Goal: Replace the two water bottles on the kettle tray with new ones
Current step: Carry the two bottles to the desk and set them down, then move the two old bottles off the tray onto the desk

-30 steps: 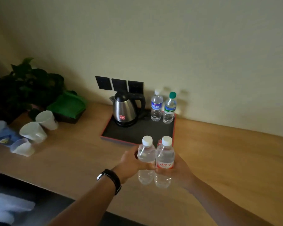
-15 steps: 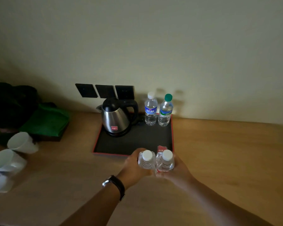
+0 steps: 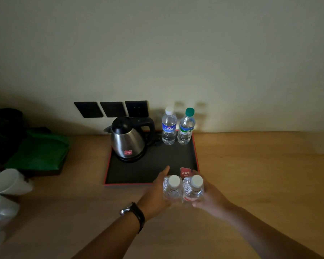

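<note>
Below both caps, hands (image 3: 157, 191) (image 3: 209, 199) hide new bottles' (image 3: 173, 189) bodies.

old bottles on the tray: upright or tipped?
Upright. The blue-label bottle and green-cap bottle both stand caps-up at the tray's back right corner, beside the kettle.

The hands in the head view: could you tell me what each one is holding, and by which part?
Left hand and right hand each grip a white-capped bottle, left bottle and right bottle, around the body, below the cap.
</note>
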Action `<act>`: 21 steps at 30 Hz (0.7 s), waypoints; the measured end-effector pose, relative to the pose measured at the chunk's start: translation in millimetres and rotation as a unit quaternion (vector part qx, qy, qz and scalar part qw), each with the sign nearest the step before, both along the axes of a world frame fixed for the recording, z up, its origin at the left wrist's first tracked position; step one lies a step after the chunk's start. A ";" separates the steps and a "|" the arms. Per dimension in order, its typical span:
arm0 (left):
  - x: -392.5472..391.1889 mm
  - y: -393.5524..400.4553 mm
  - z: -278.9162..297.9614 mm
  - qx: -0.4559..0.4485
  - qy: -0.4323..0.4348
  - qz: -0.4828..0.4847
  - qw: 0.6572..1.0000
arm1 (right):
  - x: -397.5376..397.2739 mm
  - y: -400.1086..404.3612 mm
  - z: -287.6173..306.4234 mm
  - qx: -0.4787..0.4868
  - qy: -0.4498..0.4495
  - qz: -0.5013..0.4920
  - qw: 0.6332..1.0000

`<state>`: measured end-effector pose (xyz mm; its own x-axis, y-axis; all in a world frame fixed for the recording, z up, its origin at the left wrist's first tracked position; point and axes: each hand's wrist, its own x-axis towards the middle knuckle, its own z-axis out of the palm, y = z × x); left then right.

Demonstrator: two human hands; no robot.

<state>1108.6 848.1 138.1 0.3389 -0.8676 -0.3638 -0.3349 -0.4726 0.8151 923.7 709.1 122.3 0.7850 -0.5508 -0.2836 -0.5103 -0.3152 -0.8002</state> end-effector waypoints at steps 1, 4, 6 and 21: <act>6.5 -0.8 1.9 0.006 -0.029 -0.030 0.999 | -1.0 -4.6 1.9 -0.042 -0.001 0.027 0.999; 26.6 -2.9 9.6 0.014 -0.095 -0.092 0.991 | -1.0 -17.9 9.1 -0.100 0.025 0.051 0.993; 37.8 -8.6 16.3 0.006 -0.133 -0.096 0.986 | 5.0 -26.0 16.7 -0.123 0.043 0.047 0.990; 103.5 -161.0 101.0 -0.134 -0.324 0.000 0.937 | 146.8 -138.2 110.4 -0.293 0.064 0.010 0.954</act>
<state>1212.2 687.1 239.1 0.4127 -0.8987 0.1485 -0.8003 -0.2800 0.5302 1070.5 570.9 232.8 0.7770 -0.6290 -0.0251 -0.5804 -0.7004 -0.4155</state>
